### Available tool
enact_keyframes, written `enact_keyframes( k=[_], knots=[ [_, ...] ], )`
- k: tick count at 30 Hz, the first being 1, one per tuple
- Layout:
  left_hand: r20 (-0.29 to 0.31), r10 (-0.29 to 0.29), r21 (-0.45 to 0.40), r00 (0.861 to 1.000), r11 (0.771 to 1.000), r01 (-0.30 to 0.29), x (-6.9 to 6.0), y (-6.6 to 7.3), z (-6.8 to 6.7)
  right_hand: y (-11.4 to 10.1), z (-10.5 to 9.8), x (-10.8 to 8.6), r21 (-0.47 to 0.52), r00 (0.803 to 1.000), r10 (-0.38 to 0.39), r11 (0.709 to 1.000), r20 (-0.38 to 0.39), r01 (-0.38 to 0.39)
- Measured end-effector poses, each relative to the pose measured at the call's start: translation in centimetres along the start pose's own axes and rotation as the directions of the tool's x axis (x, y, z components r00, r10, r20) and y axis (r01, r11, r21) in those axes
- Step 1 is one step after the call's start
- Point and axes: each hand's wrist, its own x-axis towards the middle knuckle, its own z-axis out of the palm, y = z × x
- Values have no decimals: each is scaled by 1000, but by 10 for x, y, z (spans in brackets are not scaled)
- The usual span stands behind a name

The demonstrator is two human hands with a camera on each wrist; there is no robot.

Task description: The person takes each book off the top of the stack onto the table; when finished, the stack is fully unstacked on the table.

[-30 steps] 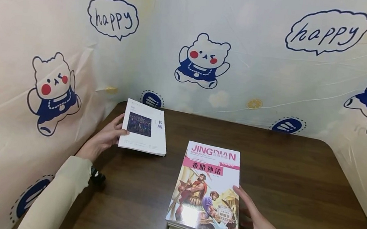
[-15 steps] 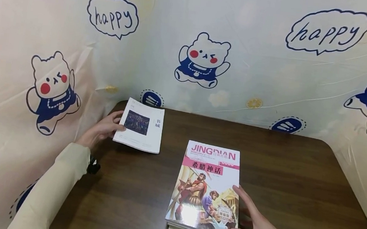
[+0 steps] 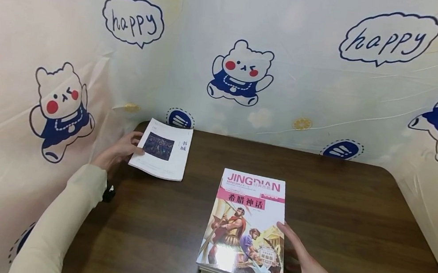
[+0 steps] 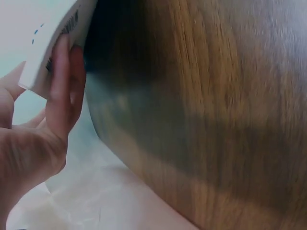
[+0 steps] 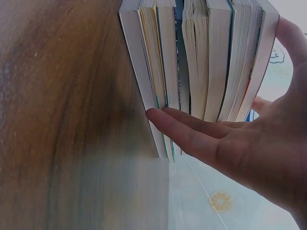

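A thin white paperback book with a dark square picture on its cover is at the far left of the table. My left hand grips its left edge, thumb on the cover side; in the left wrist view the fingers reach under the book, which is tilted and above the tabletop. A stack of several books stands front and centre, its top book showing painted figures and pink lettering. Against the stack's right side lies my right hand, with fingers extended along the page edges and the thumb near the front corner.
The books are on a dark brown wooden table with rounded back corners. Fabric curtains printed with cartoon bears enclose it behind and on both sides. A dark band circles the left wrist.
My left hand has moved slightly left with the white book, which has turned and tilted a little. The right hand and the stack have stayed in place.
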Motion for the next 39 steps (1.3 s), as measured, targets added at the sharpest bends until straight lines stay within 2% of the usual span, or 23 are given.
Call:
enact_keyframes(
  k=[10, 15, 19, 27, 34, 39],
  knots=[
    [-42, -25, 145, 999, 989, 30, 2, 5, -5, 1, 0, 1, 30, 999, 39, 999, 15, -39],
    [-56, -39, 190, 998, 981, 49, 5, 5, -6, 0, -1, 0, 28, 997, 78, 997, 19, -79],
    [-70, -41, 234, 997, 971, 56, 8, 5, -7, -1, -1, -1, 29, 997, 77, 997, 16, -78],
    [-82, 0, 324, 997, 946, 27, 7, 2, -6, -2, -1, -1, 44, 997, 77, 996, 23, -78],
    [-108, 103, 416, 989, 908, -50, 13, -2, -5, -2, 0, 0, 42, 997, 79, 996, 19, -80],
    [-118, 65, 434, 991, 901, -8, 22, -8, -7, -1, 0, 0, 54, 997, 80, 995, 18, -81]
  ],
)
